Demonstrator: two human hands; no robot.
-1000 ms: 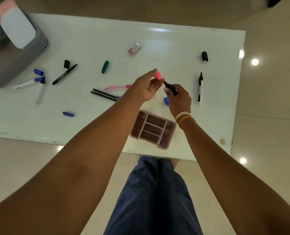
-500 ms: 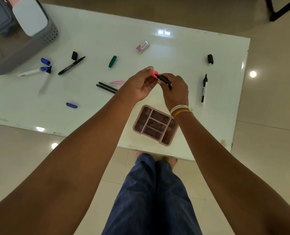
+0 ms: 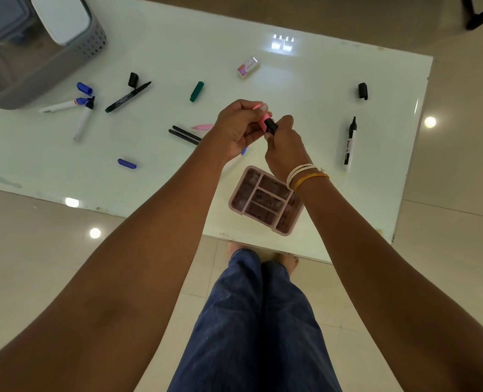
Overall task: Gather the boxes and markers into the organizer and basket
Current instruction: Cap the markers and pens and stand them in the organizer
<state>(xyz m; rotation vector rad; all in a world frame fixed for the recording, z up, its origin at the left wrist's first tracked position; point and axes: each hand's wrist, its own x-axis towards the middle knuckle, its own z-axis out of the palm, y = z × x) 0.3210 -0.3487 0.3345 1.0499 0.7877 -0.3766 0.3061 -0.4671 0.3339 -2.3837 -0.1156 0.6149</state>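
Observation:
Above the middle of the white table (image 3: 305, 80), my left hand (image 3: 238, 128) grips a pink cap (image 3: 263, 123) and my right hand (image 3: 284, 142) grips a black marker (image 3: 271, 127); cap and marker tip meet between the hands. The pink organizer (image 3: 265, 200) with several compartments lies below my right wrist near the table's front edge. The grey basket (image 3: 50, 60) stands at the far left corner with boxes in it. Loose markers lie around: a black-and-white one (image 3: 350, 144) at the right, a dark one (image 3: 128, 97) and two white ones (image 3: 83, 118) at the left.
Loose caps lie about: black (image 3: 363, 91), green (image 3: 196, 91), blue (image 3: 127, 163), blue (image 3: 84, 88), black (image 3: 133, 79). A small eraser box (image 3: 247, 66) sits at the back. Two black pens (image 3: 184, 134) and a pink pen (image 3: 202, 127) lie left of my hands.
My hands have come together, and the pink cap now meets the black marker's tip. The view has shifted closer and a little toward the table's front.

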